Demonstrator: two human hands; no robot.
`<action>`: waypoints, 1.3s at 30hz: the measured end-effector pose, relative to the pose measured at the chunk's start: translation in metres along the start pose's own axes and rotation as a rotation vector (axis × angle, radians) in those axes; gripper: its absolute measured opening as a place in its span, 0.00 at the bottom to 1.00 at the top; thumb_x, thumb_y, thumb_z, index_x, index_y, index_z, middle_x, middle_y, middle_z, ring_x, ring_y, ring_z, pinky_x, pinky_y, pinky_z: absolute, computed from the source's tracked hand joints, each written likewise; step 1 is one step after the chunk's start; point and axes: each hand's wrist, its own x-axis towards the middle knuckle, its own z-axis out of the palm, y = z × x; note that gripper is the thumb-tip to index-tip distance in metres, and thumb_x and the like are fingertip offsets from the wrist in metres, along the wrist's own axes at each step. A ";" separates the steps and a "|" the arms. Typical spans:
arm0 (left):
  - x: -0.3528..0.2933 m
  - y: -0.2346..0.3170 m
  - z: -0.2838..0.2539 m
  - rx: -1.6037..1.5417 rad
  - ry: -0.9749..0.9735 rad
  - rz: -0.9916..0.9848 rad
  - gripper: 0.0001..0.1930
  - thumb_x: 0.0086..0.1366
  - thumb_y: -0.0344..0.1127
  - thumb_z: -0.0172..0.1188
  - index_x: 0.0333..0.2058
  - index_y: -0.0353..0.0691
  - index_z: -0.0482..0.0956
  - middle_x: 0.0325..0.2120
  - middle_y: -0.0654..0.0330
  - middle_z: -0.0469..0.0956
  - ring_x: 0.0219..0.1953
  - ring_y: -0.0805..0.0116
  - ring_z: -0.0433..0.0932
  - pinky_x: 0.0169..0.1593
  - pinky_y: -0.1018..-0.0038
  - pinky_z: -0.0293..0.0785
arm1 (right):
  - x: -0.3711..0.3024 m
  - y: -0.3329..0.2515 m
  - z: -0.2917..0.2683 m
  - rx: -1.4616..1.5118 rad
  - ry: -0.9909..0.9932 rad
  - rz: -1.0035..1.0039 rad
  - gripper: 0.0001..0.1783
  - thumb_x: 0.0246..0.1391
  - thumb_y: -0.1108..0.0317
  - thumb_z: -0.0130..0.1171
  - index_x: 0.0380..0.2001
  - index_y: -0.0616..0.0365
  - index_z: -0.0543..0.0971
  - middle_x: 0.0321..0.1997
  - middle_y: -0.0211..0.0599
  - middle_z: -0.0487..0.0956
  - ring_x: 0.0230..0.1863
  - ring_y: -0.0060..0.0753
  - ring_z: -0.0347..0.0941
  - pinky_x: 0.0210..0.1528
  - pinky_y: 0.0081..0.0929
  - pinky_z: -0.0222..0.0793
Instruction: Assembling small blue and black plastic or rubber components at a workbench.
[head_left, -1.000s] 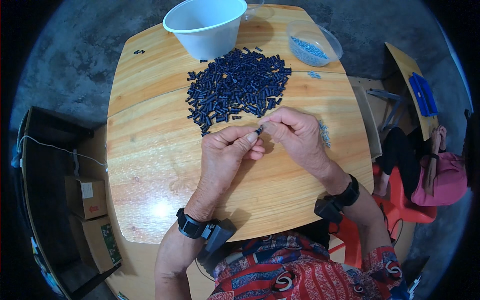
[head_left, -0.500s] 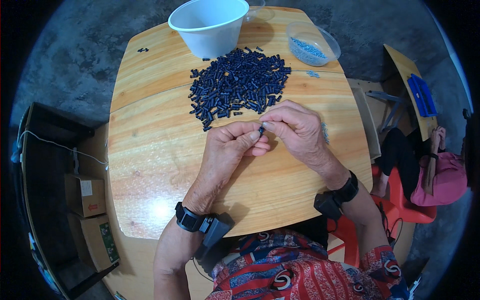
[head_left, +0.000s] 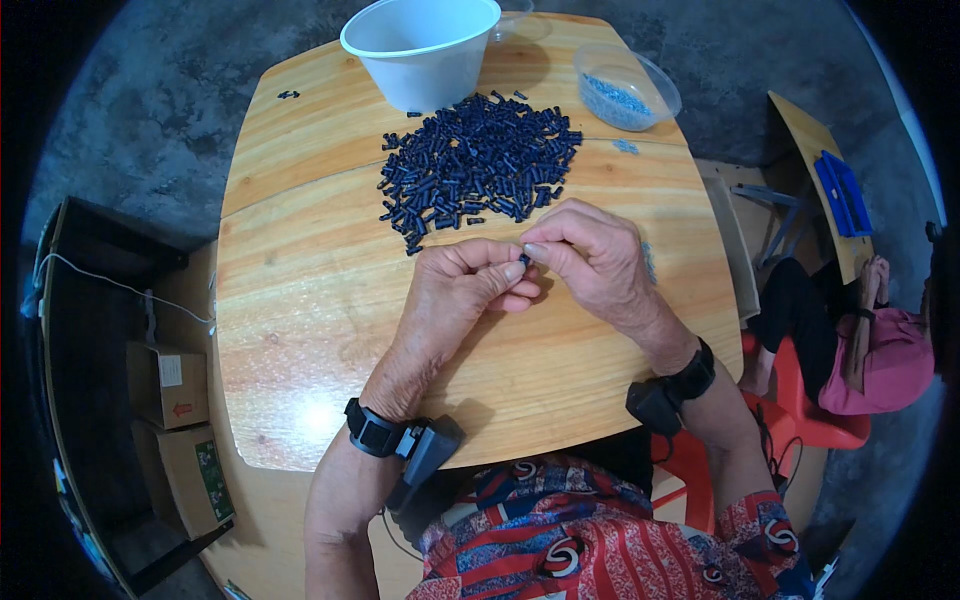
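Note:
Over the middle of the wooden table, my left hand pinches a small black cylindrical part between thumb and forefinger, its other fingers curled below. My right hand meets it from the right, thumb and forefinger pressed together at the part's upper end. Whatever those right fingertips hold is too small and covered to make out. Just beyond both hands spreads a large pile of similar black parts. Beside my right wrist lies a short row of small silvery-blue pieces, perhaps screws.
A white tub stands behind the pile. At the far right a clear bowl holds many small silvery pieces, with a few more in front. Several black parts lie far left on the table. Another person sits at right.
Both hands stay together at nearly the same spot, the pinch almost unchanged. The view has shifted slightly.

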 end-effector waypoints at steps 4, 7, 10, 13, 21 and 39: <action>0.001 -0.004 0.000 0.024 0.011 0.029 0.06 0.62 0.26 0.57 0.36 0.31 0.80 0.29 0.55 0.81 0.29 0.71 0.81 0.34 0.78 0.80 | -0.001 -0.001 -0.002 -0.059 -0.015 0.000 0.02 0.47 0.75 0.61 0.24 0.61 0.77 0.23 0.38 0.75 0.26 0.36 0.75 0.27 0.29 0.69; 0.002 -0.003 0.002 0.050 0.009 0.044 0.06 0.62 0.25 0.57 0.36 0.31 0.80 0.29 0.55 0.81 0.28 0.72 0.80 0.33 0.79 0.79 | 0.000 -0.002 -0.003 -0.064 -0.046 0.025 0.03 0.47 0.74 0.60 0.24 0.61 0.76 0.23 0.39 0.74 0.26 0.38 0.75 0.27 0.31 0.69; 0.002 -0.006 0.005 0.077 0.038 0.059 0.06 0.62 0.25 0.58 0.36 0.30 0.80 0.28 0.55 0.81 0.28 0.72 0.80 0.33 0.79 0.79 | 0.000 0.000 -0.003 -0.084 -0.043 -0.001 0.04 0.47 0.74 0.59 0.24 0.61 0.74 0.22 0.39 0.73 0.26 0.40 0.74 0.27 0.33 0.68; 0.003 -0.006 0.008 0.089 0.080 0.063 0.06 0.61 0.26 0.58 0.36 0.30 0.80 0.27 0.55 0.81 0.28 0.72 0.80 0.32 0.79 0.79 | 0.001 -0.002 -0.003 -0.092 -0.041 0.021 0.05 0.47 0.73 0.59 0.23 0.61 0.74 0.22 0.40 0.72 0.25 0.42 0.73 0.28 0.33 0.68; 0.003 -0.005 0.007 0.020 0.086 0.010 0.07 0.61 0.26 0.59 0.37 0.30 0.80 0.28 0.55 0.81 0.27 0.71 0.80 0.31 0.79 0.79 | -0.003 0.007 -0.006 -0.023 -0.074 0.056 0.03 0.49 0.76 0.58 0.30 0.62 0.77 0.27 0.40 0.77 0.29 0.36 0.76 0.31 0.29 0.70; 0.006 -0.009 0.009 -0.015 0.028 0.027 0.07 0.62 0.25 0.57 0.38 0.30 0.79 0.27 0.58 0.80 0.28 0.77 0.77 0.33 0.82 0.76 | -0.005 0.014 -0.017 -0.125 -0.138 -0.028 0.07 0.48 0.75 0.60 0.32 0.62 0.80 0.32 0.41 0.79 0.34 0.38 0.77 0.35 0.27 0.73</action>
